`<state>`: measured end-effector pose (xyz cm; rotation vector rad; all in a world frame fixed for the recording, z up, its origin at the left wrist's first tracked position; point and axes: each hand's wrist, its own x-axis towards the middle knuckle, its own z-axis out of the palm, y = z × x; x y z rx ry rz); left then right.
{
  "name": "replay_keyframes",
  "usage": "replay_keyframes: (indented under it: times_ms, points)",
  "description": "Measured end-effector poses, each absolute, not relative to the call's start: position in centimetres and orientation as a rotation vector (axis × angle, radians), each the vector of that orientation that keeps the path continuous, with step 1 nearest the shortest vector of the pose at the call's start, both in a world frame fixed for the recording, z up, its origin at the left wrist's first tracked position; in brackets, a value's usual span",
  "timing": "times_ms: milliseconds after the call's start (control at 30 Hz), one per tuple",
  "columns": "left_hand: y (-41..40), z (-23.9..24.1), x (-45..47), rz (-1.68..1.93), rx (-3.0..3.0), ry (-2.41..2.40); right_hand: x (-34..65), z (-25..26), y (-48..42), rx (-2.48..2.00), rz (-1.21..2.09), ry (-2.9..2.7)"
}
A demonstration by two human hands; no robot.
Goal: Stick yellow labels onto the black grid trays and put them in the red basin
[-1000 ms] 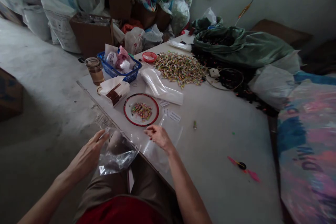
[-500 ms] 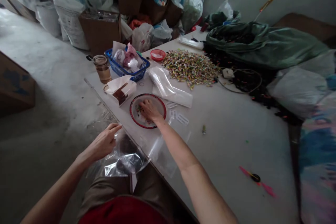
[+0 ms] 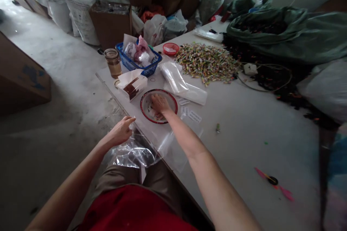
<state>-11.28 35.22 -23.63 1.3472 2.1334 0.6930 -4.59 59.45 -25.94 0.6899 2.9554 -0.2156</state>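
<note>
The right hand (image 3: 160,103) was down inside the red-rimmed dish (image 3: 145,103), its fingers bent over the small multicoloured cylinders (image 3: 158,116) lying there; whether they had closed on any could not be told. The dish stood on the white table (image 3: 244,122), near the edge by the person's lap.

At eight o'clock from the dish, beyond that edge, was the left hand (image 3: 121,130), index finger reaching out and the other fingers curled. A clear plastic bag (image 3: 135,156) lay about it and hung over the lap; how firmly the hand gripped the film was not clear.

Other things ringed the dish. At ten o'clock, just beside it, sat a tissue box (image 3: 137,88), with a lidded glass of brown liquid (image 3: 114,65) further out. A blue plastic basket (image 3: 127,60) holding wrapped bundles was at eleven, and a small red bowl (image 3: 170,53) between twelve and one. Flat clear bags (image 3: 180,83) lay between one and two, partly in front of a large heap of similar cylinders (image 3: 206,61). Printed labels (image 3: 194,116) were at three, close by; a lone cylinder (image 3: 218,128) lay between three and four. Well apart, at four, was a pink piece with a black disc (image 3: 272,180).
</note>
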Motion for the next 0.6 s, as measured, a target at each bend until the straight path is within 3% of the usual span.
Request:
replay_keyframes:
  times_ms: [133, 300, 600]
  points:
    - [35.5, -23.6, -11.3, 0.707, 1.352, 2.13, -2.6, -23.9, 59.5, 0.954, -0.351, 3.018]
    - [36.4, -23.3, -10.9, 0.696, 1.327, 2.1, 1.3, -21.2, 53.4, 0.987, -1.221, 3.062]
    - [35.6, -21.8, -9.8, 0.932, 1.272, 1.921, 2.3, -24.7, 45.0, 0.75, -0.876, 2.746]
